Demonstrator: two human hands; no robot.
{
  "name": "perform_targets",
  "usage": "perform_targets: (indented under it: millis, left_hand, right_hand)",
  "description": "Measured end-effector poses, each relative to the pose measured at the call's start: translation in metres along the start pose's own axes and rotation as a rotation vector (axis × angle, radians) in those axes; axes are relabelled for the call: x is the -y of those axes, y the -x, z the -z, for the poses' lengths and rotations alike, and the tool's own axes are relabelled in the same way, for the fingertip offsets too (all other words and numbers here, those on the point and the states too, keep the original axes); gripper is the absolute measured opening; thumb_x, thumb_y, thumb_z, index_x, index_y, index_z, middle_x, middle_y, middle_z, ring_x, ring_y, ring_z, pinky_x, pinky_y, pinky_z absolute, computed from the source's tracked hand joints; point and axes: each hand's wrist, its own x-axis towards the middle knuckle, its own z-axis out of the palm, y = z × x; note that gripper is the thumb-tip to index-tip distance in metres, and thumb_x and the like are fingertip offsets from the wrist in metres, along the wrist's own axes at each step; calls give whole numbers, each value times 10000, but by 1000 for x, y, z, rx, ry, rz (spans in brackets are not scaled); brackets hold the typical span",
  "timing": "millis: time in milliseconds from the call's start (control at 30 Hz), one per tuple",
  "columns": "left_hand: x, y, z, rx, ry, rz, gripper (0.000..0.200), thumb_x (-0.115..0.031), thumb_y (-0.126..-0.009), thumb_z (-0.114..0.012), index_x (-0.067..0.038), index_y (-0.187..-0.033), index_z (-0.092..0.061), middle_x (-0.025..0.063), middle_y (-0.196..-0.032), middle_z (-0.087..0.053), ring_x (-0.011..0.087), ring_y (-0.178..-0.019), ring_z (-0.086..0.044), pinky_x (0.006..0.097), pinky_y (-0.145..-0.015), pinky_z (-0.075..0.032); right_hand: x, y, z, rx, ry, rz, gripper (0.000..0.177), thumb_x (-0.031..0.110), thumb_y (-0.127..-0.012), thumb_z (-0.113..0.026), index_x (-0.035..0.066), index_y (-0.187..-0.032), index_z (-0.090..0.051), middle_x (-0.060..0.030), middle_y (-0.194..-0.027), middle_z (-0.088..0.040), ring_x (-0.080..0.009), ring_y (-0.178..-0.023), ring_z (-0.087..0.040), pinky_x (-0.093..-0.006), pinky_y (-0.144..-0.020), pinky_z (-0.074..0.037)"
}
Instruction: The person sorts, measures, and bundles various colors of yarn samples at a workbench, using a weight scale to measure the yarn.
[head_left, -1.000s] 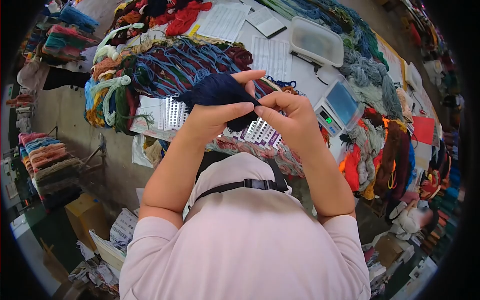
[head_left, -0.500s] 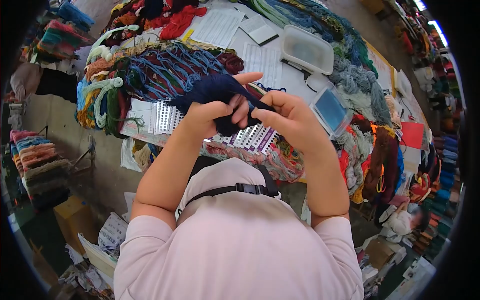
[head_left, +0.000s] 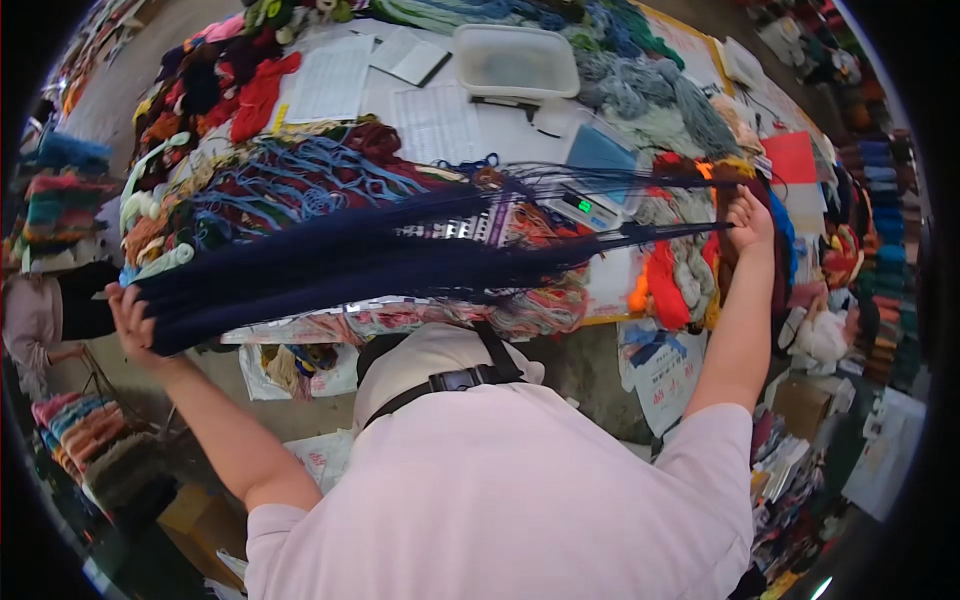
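A dark navy skein of yarn (head_left: 350,262) is stretched wide across my front, over the table edge. My left hand (head_left: 132,322) is hooked in its thick left end, fingers curled round the strands. At the far right, my right hand (head_left: 748,222) is closed on the thin, drawn-out end, where the yarn parts into two bands. Loose strands hang between the bands. Under the yarn lie blue and maroon yarn (head_left: 300,185) and some white cards with rows of holes, partly covered.
On the table are a clear plastic tub (head_left: 515,62), a scale with a lit green display (head_left: 584,206), printed sheets (head_left: 325,80), a notebook (head_left: 410,55) and grey-blue yarn (head_left: 640,85). A red card (head_left: 790,157) lies to the right. Another person (head_left: 30,315) stands at the left.
My hands were close together over the bunched navy yarn. They have moved far apart, left and right, pulling the skein out long. The view has shifted as well.
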Motion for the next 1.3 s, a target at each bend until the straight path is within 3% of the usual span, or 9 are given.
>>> perform_targets:
  millis: [567, 700, 967, 1033, 1067, 1133, 1167, 1233, 1300]
  left_hand:
    - [-236, -25, 173, -761, -20, -323, 148, -96, -932, -478, -20, -1011, -578, 19, -731, -517, 134, -690, -520, 292, -698, -436]
    - [-245, -4, 187, -1238, -2434, -422, 175, -83, -888, -580, 17, -1025, -620, 60, -939, -640, 161, -904, -600, 288, -886, -452]
    - [-190, -1, 186, -1274, -2181, -267, 194, -88, -888, -556, 17, -1046, -597, 57, -914, -623, 154, -860, -589, 314, -910, -432]
    - [-178, -1, 188, -1240, -2091, -263, 200, -89, -888, -550, 17, -1052, -591, 57, -907, -619, 153, -849, -586, 321, -916, -428]
    - [-171, 0, 191, -1227, -2053, -260, 202, -90, -888, -547, 17, -1054, -588, 56, -904, -617, 152, -843, -585, 324, -919, -425]
    - [-159, 2, 192, -1196, -1958, -267, 207, -91, -888, -540, 17, -1060, -582, 56, -898, -613, 150, -832, -582, 331, -925, -421]
    - [-155, 3, 194, -1186, -1908, -267, 210, -92, -888, -537, 17, -1062, -580, 55, -895, -611, 150, -827, -581, 334, -928, -418]
    - [-147, 2, 197, -1157, -1800, -283, 215, -93, -888, -531, 17, -1068, -574, 54, -889, -607, 148, -816, -578, 341, -933, -413]
    - [-144, 3, 199, -1123, -1685, -296, 220, -94, -888, -525, 17, -1073, -568, 54, -882, -602, 146, -805, -576, 347, -939, -409]
  right_hand:
    - [129, 83, 10, -95, 401, 434, 264, 79, -900, -613, -51, -1126, -570, 36, -648, -358, -73, -557, -331, -211, -503, -280]
    - [168, 80, -5, -20, 419, 545, 285, 127, -949, -559, -75, -1150, -558, -2, -742, -443, -96, -625, -377, -224, -548, -336]
    - [169, 107, -93, -167, 594, 735, 258, 293, -937, -555, 76, -849, -666, -19, -705, -603, -144, -640, -566, -279, -576, -450]
    - [201, 89, -83, 372, 415, 334, 285, 371, -918, -580, 127, -784, -644, 19, -630, -544, -111, -540, -477, -254, -498, -365]
    - [187, 112, -110, -328, 690, 769, 295, 387, -913, -584, 135, -769, -634, 28, -610, -519, -102, -509, -442, -247, -471, -336]
    - [223, 94, -96, 331, 384, 322, 306, 374, -927, -568, 120, -768, -628, 31, -601, -482, -100, -490, -409, -250, -434, -313]
    - [201, 115, -126, -343, 572, 839, 309, 367, -933, -561, 111, -774, -626, 30, -601, -472, -101, -490, -404, -254, -425, -308]
    - [226, 109, -122, 255, 271, 274, 303, 337, -944, -554, 83, -792, -618, 13, -620, -494, -110, -495, -423, -260, -428, -346]
    - [201, 126, -160, -247, 591, 898, 278, 299, -946, -564, 69, -801, -619, -1, -660, -548, -109, -519, -489, -234, -440, -406]
